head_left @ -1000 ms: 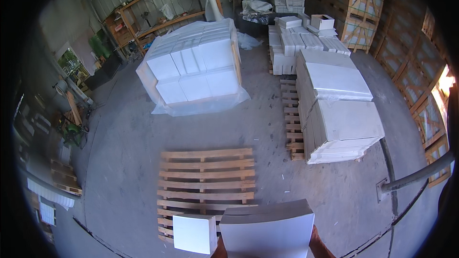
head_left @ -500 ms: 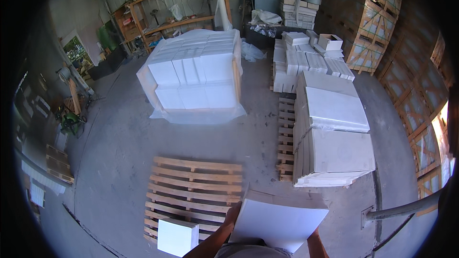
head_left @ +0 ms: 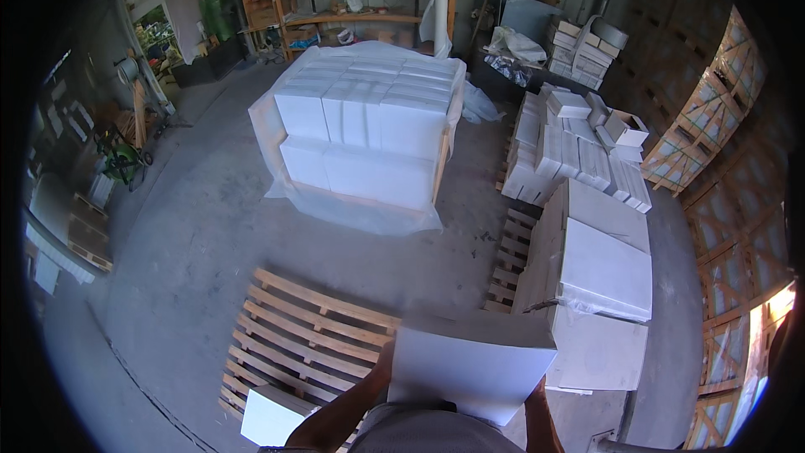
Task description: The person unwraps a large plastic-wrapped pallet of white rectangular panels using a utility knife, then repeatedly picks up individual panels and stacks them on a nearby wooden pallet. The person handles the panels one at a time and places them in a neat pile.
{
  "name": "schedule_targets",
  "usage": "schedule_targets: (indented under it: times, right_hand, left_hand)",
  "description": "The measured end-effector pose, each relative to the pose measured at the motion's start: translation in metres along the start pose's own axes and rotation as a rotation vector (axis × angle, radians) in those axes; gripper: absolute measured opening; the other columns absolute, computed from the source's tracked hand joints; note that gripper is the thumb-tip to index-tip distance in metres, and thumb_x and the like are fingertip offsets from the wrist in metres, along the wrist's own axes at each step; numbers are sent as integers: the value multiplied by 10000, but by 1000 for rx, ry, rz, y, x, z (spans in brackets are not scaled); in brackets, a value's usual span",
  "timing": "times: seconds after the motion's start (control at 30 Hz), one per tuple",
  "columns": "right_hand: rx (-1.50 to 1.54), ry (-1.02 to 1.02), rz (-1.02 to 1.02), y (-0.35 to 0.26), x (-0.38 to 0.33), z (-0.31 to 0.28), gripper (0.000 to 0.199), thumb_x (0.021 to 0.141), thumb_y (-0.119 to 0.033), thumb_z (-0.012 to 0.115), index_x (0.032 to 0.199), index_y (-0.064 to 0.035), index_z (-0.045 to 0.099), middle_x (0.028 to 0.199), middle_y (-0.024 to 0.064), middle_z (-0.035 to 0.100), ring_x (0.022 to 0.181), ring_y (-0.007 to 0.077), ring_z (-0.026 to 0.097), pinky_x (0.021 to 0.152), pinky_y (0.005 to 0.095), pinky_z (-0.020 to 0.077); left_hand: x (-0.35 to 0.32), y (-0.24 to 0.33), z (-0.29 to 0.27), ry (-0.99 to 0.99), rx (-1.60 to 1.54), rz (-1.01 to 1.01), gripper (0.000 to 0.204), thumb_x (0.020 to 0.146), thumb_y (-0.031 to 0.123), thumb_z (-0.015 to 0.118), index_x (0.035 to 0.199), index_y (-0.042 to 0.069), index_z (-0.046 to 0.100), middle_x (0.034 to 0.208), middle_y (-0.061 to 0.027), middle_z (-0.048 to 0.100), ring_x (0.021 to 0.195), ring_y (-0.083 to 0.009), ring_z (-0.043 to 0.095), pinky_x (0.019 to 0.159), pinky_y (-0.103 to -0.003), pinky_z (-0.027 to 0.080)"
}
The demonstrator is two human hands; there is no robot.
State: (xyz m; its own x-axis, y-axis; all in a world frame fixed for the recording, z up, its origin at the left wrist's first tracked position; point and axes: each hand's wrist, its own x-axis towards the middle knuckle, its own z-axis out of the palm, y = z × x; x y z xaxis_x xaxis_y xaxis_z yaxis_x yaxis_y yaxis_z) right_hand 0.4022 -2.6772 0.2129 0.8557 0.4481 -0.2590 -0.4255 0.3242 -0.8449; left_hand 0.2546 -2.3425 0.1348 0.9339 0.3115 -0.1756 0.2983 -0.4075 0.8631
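Note:
A large white box (head_left: pixel 474 365) is held close against my body, just above waist height. Its left side is gripped by my left hand (head_left: pixel 385 361), whose fingers are partly hidden. My right hand (head_left: pixel 537 392) supports the opposite side, with most of its fingers out of sight behind the box. Left of me lies a slatted wooden pallet (head_left: pixel 306 323), and a similar white box (head_left: pixel 272 415) rests on its near left corner.
A plastic-wrapped stack of white boxes (head_left: pixel 369 117) stands ahead. To the right are large cartons (head_left: pixel 608 264) on a pallet (head_left: pixel 510 264) and smaller white boxes (head_left: pixel 579 147). Wooden crates (head_left: pixel 725 277) line the right side. A wooden shelf (head_left: pixel 352 18) stands at the back.
My view has turned, so the pallet and stacks appear tilted and shifted. The held box has swung slightly leftward and now looks squarer to me. Both hands keep hold of it.

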Motion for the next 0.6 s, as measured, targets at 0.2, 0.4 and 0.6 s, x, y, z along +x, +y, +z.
schedule_targets:
  times: [0.2, 0.4, 0.6]
  right_hand:
    - [10, -92, 10, -21, 128, 12, 405, 929, -314, 562, 1175, 7, 584, 1019, 108, 658, 895, 188, 618, 756, 329, 514]
    - [16, -224, 78, -48, 283, 30, 406, 927, -313, 562, 1177, 6, 583, 1024, 111, 656, 900, 191, 617, 761, 331, 512]
    - [-52, -392, 212, -56, 392, 86, 407, 926, -313, 562, 1179, 5, 582, 1030, 114, 653, 906, 193, 615, 766, 333, 510]
  left_hand:
    - [98, 0, -23, 81, 80, -122, 336, 865, 309, 572, 1034, 26, 635, 967, -164, 669, 876, -287, 635, 732, -371, 497]
    - [187, 6, -31, 288, -111, -145, 379, 869, 333, 557, 1099, 40, 623, 1044, -163, 660, 938, -309, 634, 777, -393, 499]
    - [235, 16, -65, 136, 309, -346, 392, 871, 344, 534, 1111, 45, 615, 1071, -177, 648, 936, -350, 632, 777, -410, 506]
